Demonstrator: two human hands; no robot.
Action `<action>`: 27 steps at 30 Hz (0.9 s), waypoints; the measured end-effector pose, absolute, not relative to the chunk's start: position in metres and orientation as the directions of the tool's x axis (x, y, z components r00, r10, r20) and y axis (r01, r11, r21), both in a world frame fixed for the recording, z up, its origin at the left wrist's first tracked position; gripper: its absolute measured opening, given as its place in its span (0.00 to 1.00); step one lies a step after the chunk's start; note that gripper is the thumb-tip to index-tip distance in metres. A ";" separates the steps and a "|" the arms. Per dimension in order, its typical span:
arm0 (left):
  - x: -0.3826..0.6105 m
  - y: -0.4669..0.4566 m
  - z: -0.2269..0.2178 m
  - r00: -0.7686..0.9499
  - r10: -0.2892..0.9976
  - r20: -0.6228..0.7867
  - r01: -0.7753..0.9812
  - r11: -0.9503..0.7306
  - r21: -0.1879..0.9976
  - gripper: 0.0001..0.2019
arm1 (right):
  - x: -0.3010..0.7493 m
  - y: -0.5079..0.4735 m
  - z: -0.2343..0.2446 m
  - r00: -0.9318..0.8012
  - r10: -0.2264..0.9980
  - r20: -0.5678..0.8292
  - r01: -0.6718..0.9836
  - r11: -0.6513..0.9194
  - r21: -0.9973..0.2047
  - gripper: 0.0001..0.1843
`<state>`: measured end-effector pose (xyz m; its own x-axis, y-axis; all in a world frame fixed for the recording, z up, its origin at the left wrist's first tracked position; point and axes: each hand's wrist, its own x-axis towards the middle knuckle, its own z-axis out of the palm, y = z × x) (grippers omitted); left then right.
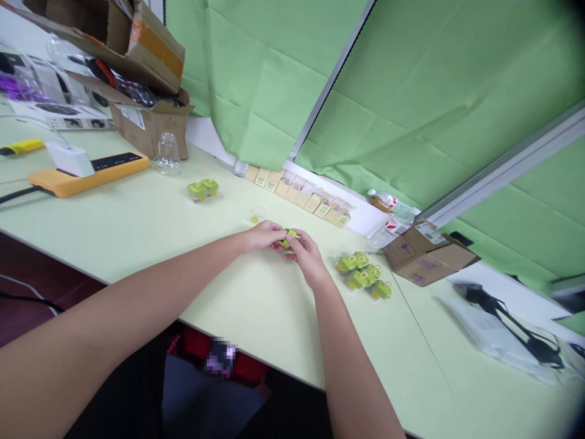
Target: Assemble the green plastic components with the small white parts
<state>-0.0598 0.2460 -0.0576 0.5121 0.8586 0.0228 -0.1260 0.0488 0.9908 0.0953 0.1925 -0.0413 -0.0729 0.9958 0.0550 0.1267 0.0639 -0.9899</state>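
Over the middle of the pale green table (137,225), my left hand (262,235) and my right hand (304,253) meet, both pinched on one small green and yellow piece (289,236). Several more green pieces in clear wrappers (363,274) lie just right of my right hand. Two green pieces (202,189) sit together further left. A small clear lid with a yellow dot (256,214) lies just beyond my left hand.
A row of small beige boxes (299,194) lines the wall under the green curtain. An open brown carton (427,253) and plastic bottles (393,213) are at right, a bagged black cable (507,326) further right. An orange power strip (86,174), glass bottle (167,155) and stacked cartons (137,116) are at left.
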 end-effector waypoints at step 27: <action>-0.065 0.265 -0.080 0.240 0.962 0.128 0.003 -0.132 0.991 0.09 | 0.103 0.195 -0.063 -0.020 0.969 0.247 0.718 0.186 -0.671 0.15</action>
